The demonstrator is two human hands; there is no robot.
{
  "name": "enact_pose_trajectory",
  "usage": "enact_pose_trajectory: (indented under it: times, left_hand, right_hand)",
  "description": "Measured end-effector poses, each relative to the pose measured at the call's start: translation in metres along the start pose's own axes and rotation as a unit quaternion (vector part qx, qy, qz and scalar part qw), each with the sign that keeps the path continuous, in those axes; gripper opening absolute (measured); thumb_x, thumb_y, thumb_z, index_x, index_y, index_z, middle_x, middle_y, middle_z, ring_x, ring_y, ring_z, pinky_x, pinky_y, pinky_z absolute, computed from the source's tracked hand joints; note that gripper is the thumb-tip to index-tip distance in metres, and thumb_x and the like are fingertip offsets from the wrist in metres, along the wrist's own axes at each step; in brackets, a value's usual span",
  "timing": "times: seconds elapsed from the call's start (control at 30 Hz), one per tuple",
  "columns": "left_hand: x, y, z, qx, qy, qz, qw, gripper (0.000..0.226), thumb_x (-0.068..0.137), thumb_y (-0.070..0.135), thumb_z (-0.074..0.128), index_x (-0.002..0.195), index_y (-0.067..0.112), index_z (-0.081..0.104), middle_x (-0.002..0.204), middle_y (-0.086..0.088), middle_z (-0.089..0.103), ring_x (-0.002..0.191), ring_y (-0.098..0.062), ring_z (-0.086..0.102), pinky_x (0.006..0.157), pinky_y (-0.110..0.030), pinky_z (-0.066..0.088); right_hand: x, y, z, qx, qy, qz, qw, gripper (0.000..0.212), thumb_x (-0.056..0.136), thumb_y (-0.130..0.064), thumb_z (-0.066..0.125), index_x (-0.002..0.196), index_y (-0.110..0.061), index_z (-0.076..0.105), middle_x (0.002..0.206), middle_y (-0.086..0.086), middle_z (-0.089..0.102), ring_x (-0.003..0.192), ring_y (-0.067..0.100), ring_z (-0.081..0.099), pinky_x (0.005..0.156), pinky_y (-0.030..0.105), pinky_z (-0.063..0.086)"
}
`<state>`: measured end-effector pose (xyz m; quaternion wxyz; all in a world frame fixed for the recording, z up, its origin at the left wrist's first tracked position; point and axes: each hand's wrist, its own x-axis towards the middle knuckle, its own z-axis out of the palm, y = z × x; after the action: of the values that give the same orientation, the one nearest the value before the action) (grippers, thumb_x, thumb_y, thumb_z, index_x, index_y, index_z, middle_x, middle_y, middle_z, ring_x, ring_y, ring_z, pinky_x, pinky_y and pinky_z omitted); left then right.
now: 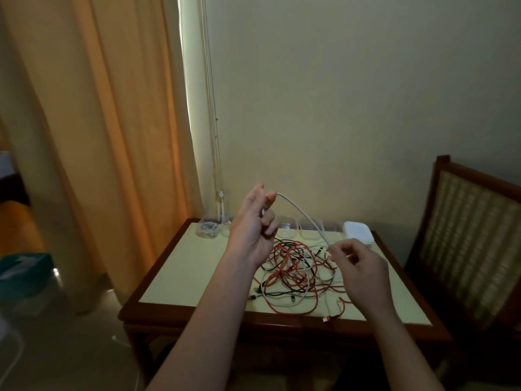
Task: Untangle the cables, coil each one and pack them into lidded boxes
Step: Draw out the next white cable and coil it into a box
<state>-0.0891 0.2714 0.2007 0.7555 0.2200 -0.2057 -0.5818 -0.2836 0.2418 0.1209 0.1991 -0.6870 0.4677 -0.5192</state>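
A tangle of red, black and white cables [296, 273] lies on the pale table top [197, 266]. My left hand [253, 224] is raised above the table's back half and pinches one end of a white cable [301, 213] between thumb and fingers. That cable arcs down to the right toward my right hand [356, 266], whose curled fingers pinch it just above the tangle. A clear box [208, 228] at the back left holds a coiled white cable. More clear boxes [310, 231] stand along the back edge, with a stack of white lids [358, 232] at the back right.
A wooden chair with a woven back [473, 238] stands right of the table. Orange curtains [98, 136] hang at the left, with blind cords [220, 193] by the wall behind the table. A red plug [327, 319] hangs over the front edge.
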Motion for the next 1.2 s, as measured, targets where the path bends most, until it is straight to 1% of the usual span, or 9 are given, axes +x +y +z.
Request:
enact_pose_trajectory:
  times: [0.13,0.2,0.3,0.37,0.53,0.6,0.7,0.87,1.2]
  left_hand:
    - [0.004,0.001,0.013,0.055,0.01,0.034,0.998,0.056,0.104,0.005,0.044,0.156,0.004,0.021,0.095,-0.007,0.066,0.051,-0.008,0.039,0.043,-0.02,0.035]
    - [0.0,0.003,0.02,0.165,-0.007,0.074,0.984,0.059,0.105,0.006,0.042,0.157,0.002,0.013,0.104,-0.007,0.068,0.056,-0.008,0.05,0.051,-0.021,0.043]
    - [-0.011,0.001,0.031,0.398,-0.046,0.157,0.902,0.056,0.106,0.015,0.044,0.157,0.013,0.019,0.102,0.001,0.072,0.068,-0.005,0.065,0.066,-0.019,0.055]
    - [-0.015,0.0,0.037,0.44,-0.084,0.172,0.877,0.049,0.105,0.015,0.044,0.153,0.014,0.031,0.1,-0.001,0.072,0.075,-0.007,0.07,0.073,-0.021,0.057]
    - [-0.023,-0.002,0.045,0.413,-0.137,0.082,0.897,0.034,0.106,0.011,0.045,0.14,0.012,0.046,0.088,-0.001,0.069,0.056,-0.015,0.064,0.056,-0.027,0.055]
    - [-0.019,-0.004,0.045,0.392,-0.119,0.05,0.911,0.033,0.105,0.009,0.045,0.138,0.01,0.049,0.074,0.005,0.065,0.045,-0.011,0.05,0.045,-0.023,0.04]
    - [-0.014,-0.003,0.044,0.36,-0.102,0.011,0.927,0.032,0.103,0.006,0.046,0.134,0.009,0.052,0.057,0.01,0.058,0.04,-0.007,0.031,0.047,-0.024,0.022]
    - [-0.013,0.002,0.043,0.26,-0.095,-0.026,0.961,0.03,0.104,0.004,0.042,0.133,0.003,0.05,0.073,-0.004,0.054,0.036,-0.006,0.024,0.038,-0.018,0.023]
    - [-0.014,-0.007,0.045,0.269,-0.138,-0.117,0.946,0.036,0.1,-0.001,0.036,0.131,0.001,0.054,0.07,-0.001,0.052,0.035,-0.004,0.021,0.033,-0.018,0.016]
  right_hand:
    - [0.01,-0.013,-0.008,-0.107,-0.016,-0.15,0.983,0.019,0.1,-0.025,0.061,0.083,-0.02,0.067,0.07,-0.014,0.059,0.066,0.008,0.054,0.06,0.034,0.046]
    - [0.015,-0.026,-0.01,-0.153,-0.012,-0.214,0.965,0.028,0.103,-0.034,0.05,0.083,-0.02,0.063,0.074,-0.014,0.053,0.073,0.015,0.049,0.064,0.035,0.04]
    - [0.024,-0.047,-0.013,-0.177,0.002,-0.263,0.949,0.04,0.103,-0.043,0.037,0.08,-0.019,0.06,0.074,-0.01,0.052,0.073,0.016,0.046,0.062,0.033,0.035]
    - [0.031,-0.059,-0.017,-0.162,0.018,-0.287,0.944,0.041,0.103,-0.041,0.038,0.077,-0.017,0.057,0.07,-0.009,0.049,0.069,0.016,0.045,0.059,0.033,0.033]
    - [0.048,-0.08,-0.022,-0.082,0.051,-0.291,0.952,0.03,0.102,-0.029,0.056,0.078,-0.014,0.063,0.065,-0.014,0.047,0.062,0.005,0.044,0.055,0.021,0.027]
    - [0.05,-0.084,-0.021,-0.058,0.039,-0.281,0.957,0.024,0.1,-0.025,0.062,0.078,-0.015,0.066,0.063,-0.016,0.045,0.064,-0.001,0.047,0.057,0.012,0.03]
    - [0.046,-0.086,-0.02,-0.023,0.026,-0.238,0.971,0.022,0.096,-0.034,0.065,0.085,-0.015,0.067,0.071,-0.013,0.057,0.07,0.0,0.055,0.059,0.01,0.037]
    - [0.036,-0.073,-0.024,0.06,0.025,-0.127,0.99,0.019,0.099,-0.032,0.062,0.086,-0.019,0.062,0.068,-0.009,0.058,0.059,0.003,0.051,0.053,0.016,0.038]
    - [0.036,-0.074,-0.028,0.091,-0.001,-0.099,0.991,0.02,0.095,-0.028,0.07,0.08,-0.017,0.063,0.063,-0.003,0.056,0.054,0.003,0.045,0.05,0.019,0.037]
